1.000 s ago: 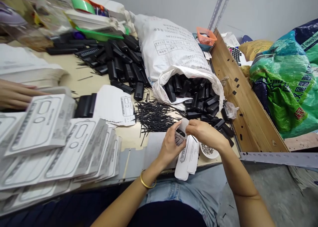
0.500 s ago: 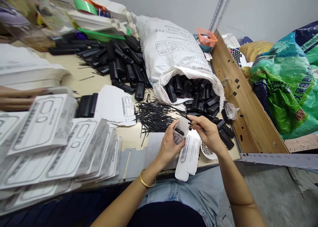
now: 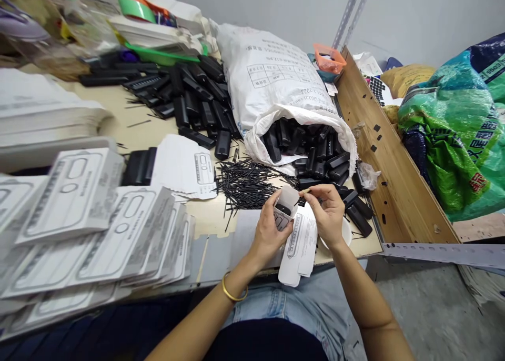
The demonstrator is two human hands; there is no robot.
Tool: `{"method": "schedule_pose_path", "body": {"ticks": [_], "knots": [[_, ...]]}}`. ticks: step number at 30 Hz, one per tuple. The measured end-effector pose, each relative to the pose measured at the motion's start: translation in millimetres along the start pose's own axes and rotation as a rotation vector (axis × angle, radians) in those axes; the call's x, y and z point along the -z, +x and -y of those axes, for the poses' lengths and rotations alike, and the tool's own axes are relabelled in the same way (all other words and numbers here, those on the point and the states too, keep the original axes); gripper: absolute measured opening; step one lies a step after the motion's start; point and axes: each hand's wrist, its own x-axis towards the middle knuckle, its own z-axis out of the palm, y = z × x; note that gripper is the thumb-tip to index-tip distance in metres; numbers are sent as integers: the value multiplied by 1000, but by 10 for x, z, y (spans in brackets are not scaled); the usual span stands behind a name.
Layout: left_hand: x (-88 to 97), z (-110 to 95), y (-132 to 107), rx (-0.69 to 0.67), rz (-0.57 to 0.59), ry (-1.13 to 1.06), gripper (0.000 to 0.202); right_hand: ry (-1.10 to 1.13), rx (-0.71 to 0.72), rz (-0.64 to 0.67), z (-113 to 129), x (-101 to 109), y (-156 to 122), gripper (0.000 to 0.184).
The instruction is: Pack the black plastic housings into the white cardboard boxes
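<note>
My left hand (image 3: 269,231) is closed around a small white printed carton (image 3: 284,207) with its top flap open and a black part showing inside. My right hand (image 3: 329,213) hovers just right of the carton, thumb and forefinger pinched on a thin black pin (image 3: 305,191) near the carton's opening. Under my right hand sits a small white dish (image 3: 347,234) at the table's front edge. Flat printed carton blanks (image 3: 300,248) lie beneath both hands. A heap of loose black pins (image 3: 246,182) lies just beyond the carton.
A white woven sack (image 3: 272,82) spills black plastic parts (image 3: 307,148); more black parts (image 3: 189,100) lie behind on the beige table (image 3: 134,132). Stacks of printed cartons (image 3: 90,224) fill the left. A brown board (image 3: 374,150) and a green bag (image 3: 453,134) stand at right.
Another person's hand at the far left has gone out of view. My right hand drew back from the carton's mouth to the right, its pinch on a pin now showing. The carton stays in my left hand.
</note>
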Motion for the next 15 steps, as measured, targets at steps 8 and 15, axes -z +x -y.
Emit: {"method": "schedule_pose_path", "body": {"ticks": [8,15], "knots": [[-13,38,-13,-23,-75,9,66,-281,63,299,-33,34,-37,12],[-20,115,-55,-100,68,-71,41,-80,-130,68,-341,-336,-261,16]]}}
